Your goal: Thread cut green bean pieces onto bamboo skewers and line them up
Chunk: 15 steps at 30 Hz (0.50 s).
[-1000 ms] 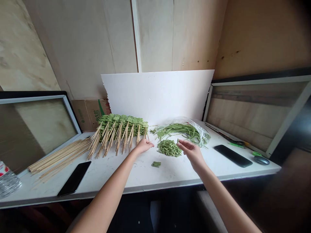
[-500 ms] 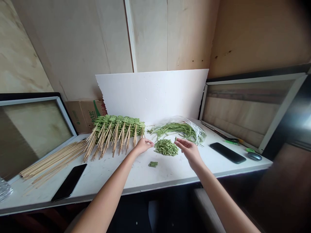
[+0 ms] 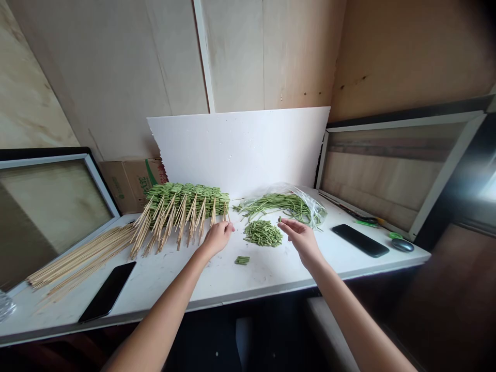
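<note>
My right hand [image 3: 300, 238] pinches a short cut piece of green bean [image 3: 279, 219] between thumb and fingertips, just right of a heap of cut bean pieces [image 3: 263, 233]. My left hand [image 3: 217, 237] is closed in front of the right end of the skewered beans [image 3: 186, 190]; what its fingers hold, if anything, I cannot make out. Bamboo sticks [image 3: 181, 222] from these stacked skewers point toward me, and one stands close behind the left fingers. A small row of bean pieces [image 3: 242, 260] lies on the white table [image 3: 256, 279] between my forearms.
Loose bamboo skewers [image 3: 83, 253] and a black phone [image 3: 108, 292] lie on the left. Long uncut beans [image 3: 281, 204] spill from a clear plastic bag [image 3: 315, 209] behind the heap. At right are another phone [image 3: 360, 240] and a computer mouse [image 3: 402, 245]. A white board [image 3: 240, 150] stands behind.
My left hand has drawn back leftward from the heap, and its fingers have curled in. The right hand keeps its pinch on the bean piece. The view has shifted slightly.
</note>
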### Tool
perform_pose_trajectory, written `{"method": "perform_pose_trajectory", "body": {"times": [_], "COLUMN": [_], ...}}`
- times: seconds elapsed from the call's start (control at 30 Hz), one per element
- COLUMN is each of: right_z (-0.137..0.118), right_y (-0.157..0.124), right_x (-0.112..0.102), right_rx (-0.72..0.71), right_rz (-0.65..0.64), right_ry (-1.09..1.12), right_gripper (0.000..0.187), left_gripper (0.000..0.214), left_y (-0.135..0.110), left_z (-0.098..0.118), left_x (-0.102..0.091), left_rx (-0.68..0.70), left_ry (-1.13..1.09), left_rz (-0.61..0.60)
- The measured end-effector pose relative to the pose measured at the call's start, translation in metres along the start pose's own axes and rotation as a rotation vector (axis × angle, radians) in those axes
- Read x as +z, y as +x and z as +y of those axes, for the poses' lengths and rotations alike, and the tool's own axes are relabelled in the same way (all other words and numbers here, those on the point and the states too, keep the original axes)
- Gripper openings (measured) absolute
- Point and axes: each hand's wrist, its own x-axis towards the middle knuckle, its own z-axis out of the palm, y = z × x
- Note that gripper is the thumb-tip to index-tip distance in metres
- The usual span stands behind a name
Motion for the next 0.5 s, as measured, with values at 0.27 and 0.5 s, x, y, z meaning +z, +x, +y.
{"method": "perform_pose_trajectory", "body": {"times": [0.27,0.5], "right_z": [0.003,0.009], "right_y": [-0.009,-0.026], "right_x": [0.013,0.033], "right_rx": [-0.015,0.026], "right_rz": [-0.114,-0.244], "right_ry": [0.14,0.229], "right_gripper": [0.043,0.04], "left_gripper": [0.034,0.031], "left_y": [-0.096,-0.136], "left_z": [-0.001,-0.005], "left_x": [-0.034,-0.038], "left_rx": [0.164,0.13], "left_ry": [-0.007,-0.042], "left_rz": [0.105,0.132]}}
